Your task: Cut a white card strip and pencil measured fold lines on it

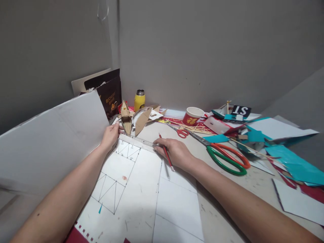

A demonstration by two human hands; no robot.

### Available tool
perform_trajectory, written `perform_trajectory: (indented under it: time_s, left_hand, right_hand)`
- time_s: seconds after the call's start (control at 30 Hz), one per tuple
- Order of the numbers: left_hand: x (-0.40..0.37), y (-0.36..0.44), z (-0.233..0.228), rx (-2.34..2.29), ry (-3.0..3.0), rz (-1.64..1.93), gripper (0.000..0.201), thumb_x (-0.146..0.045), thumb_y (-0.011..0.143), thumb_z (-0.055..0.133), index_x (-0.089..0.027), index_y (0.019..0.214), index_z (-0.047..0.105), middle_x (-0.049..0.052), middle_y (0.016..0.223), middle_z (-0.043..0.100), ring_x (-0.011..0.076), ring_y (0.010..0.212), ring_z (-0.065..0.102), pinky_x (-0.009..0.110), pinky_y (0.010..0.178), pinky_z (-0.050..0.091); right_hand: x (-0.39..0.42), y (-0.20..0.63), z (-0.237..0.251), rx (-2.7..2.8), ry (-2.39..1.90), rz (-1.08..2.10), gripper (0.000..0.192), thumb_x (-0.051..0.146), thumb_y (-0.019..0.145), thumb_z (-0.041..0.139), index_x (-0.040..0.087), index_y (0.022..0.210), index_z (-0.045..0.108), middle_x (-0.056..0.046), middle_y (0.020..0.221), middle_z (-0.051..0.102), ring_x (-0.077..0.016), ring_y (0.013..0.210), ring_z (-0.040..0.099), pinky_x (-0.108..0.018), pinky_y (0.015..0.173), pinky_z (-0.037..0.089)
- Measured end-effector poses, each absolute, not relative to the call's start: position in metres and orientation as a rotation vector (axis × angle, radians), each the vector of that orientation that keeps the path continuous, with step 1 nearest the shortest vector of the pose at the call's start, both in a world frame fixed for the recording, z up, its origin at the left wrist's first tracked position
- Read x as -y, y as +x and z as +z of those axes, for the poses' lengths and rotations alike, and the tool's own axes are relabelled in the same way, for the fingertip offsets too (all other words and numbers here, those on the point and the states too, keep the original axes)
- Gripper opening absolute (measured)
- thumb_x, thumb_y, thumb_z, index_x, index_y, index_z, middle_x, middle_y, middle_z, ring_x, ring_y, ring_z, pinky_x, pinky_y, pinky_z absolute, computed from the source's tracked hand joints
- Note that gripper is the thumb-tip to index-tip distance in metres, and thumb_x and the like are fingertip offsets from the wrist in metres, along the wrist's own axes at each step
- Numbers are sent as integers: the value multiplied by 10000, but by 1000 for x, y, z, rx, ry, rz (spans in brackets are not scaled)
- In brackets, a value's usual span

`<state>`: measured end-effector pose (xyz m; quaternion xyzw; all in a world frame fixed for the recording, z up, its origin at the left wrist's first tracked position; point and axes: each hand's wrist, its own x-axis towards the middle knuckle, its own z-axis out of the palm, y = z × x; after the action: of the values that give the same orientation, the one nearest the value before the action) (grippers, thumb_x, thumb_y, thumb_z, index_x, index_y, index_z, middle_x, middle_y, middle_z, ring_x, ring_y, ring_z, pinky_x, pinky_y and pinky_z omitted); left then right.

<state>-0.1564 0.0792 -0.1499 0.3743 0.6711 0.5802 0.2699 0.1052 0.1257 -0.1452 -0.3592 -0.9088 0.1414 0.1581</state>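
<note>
L hand [110, 135] on ruler [136, 141], R hand [174, 152] w/ pencil [166, 153]

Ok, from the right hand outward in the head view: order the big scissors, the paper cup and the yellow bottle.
From the right hand:
1. Big scissors, just to its right.
2. Paper cup, behind, slightly right.
3. Yellow bottle, far back left, near the wall.

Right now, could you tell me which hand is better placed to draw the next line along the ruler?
Probably the right hand: it holds the pencil beside the ruler, while the left hand presses the ruler's far end.
</note>
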Motion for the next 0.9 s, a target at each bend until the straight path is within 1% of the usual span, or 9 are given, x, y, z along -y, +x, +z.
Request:
perform_trajectory:
  time_s: [0.13, 0.4, 0.47, 0.53, 0.63, 0.7, 0.8, 0.9]
  left_hand:
    - [-79, -156, -149, -1809, 1017, 1561, 497, -597, 842, 518, -161, 666, 680, 28, 558, 623, 127, 460, 463, 254, 498, 343]
    - [-79, -156, -149, -1834, 1045, 1550, 536, -651, 816, 507, -165, 668, 677, 33, 570, 640, 134, 452, 488, 254, 483, 352]
    - [-79, -155, -149, -1852, 1061, 1541, 521, -622, 832, 498, -162, 670, 682, 38, 576, 642, 134, 464, 498, 252, 490, 359]
    - [-78, -155, -148, -1873, 1078, 1529, 501, -590, 846, 489, -164, 660, 678, 34, 565, 629, 136, 477, 502, 249, 497, 361]
    - [-77, -154, -145, -1905, 1104, 1515, 469, -559, 848, 495, -179, 627, 657, 8, 517, 579, 137, 477, 482, 247, 497, 347]
    - [-78, -153, -143, -1923, 1120, 1507, 448, -540, 847, 496, -187, 611, 638, 2, 502, 563, 143, 477, 478, 253, 497, 341]
    - [-80, -152, -141, -1923, 1148, 1467, 434, -533, 848, 474, -189, 645, 640, 31, 549, 618, 170, 496, 520, 276, 509, 371]
    - [-80, -150, -136, -1952, 1219, 1443, 376, -513, 822, 520, -200, 650, 638, 50, 625, 656, 201, 612, 573, 290, 580, 400]
  right_hand:
    - [-125, 106, -144, 2608, -1015, 404, 212, 277, 899, 538, 231, 1005, 716, -81, 1003, 758, -278, 898, 700, -321, 710, 470]
    - [-128, 106, -147, 2563, -957, 474, 191, 287, 881, 562, 233, 986, 711, -91, 983, 752, -265, 868, 683, -314, 702, 458]
    - [-129, 106, -148, 2536, -936, 532, 172, 283, 870, 572, 218, 969, 697, -84, 924, 748, -248, 816, 674, -305, 686, 449]
    - [-128, 106, -148, 2503, -912, 608, 138, 273, 862, 572, 201, 920, 675, -59, 829, 726, -211, 734, 648, -286, 660, 437]
    - [-125, 105, -144, 2441, -870, 706, 110, 261, 858, 550, 187, 830, 626, -21, 747, 671, -164, 669, 591, -256, 641, 423]
    - [-125, 106, -137, 2393, -858, 745, 109, 260, 857, 533, 184, 803, 590, -10, 726, 644, -150, 662, 569, -241, 628, 418]
    - [-131, 109, -118, 2319, -862, 789, 90, 250, 849, 532, 187, 785, 533, -5, 716, 628, -137, 660, 561, -225, 615, 425]
    - [-139, 120, -89, 2267, -855, 857, 99, 228, 853, 526, 195, 773, 477, -8, 716, 638, -125, 643, 583, -217, 604, 453]
